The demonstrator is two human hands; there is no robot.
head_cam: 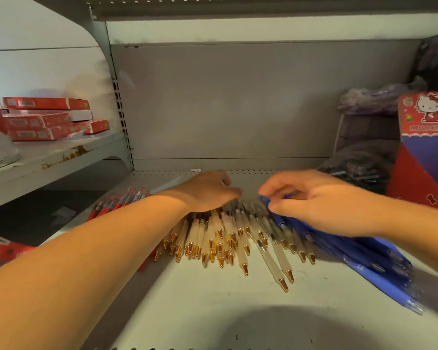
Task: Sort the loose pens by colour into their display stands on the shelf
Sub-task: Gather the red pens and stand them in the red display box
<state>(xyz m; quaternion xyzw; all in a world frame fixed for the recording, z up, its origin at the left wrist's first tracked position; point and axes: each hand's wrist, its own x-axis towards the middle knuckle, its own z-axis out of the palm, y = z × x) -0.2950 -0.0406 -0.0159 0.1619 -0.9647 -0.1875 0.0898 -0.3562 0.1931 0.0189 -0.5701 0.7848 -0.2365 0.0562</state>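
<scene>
Loose pens lie in three groups on the grey shelf point(213, 306). Several red pens point(116, 202) lie at the left, partly behind my left forearm. Several clear white pens with gold tips point(228, 238) fan out in the middle. A pile of blue pens point(359, 256) stretches to the right. My left hand point(208, 192) rests palm down on the far ends of the white pens, fingers fairly straight. My right hand point(319, 198) has curled fingers that pinch the far end of a blue pen point(276, 213) at the edge of the blue pile.
A red and blue Hello Kitty display stand point(425, 147) stands at the right back of the shelf, with dark bags of pens point(359, 170) beside it. Red boxes point(48, 117) are stacked on the neighbouring shelf at the left. The shelf back wall point(238, 102) is bare.
</scene>
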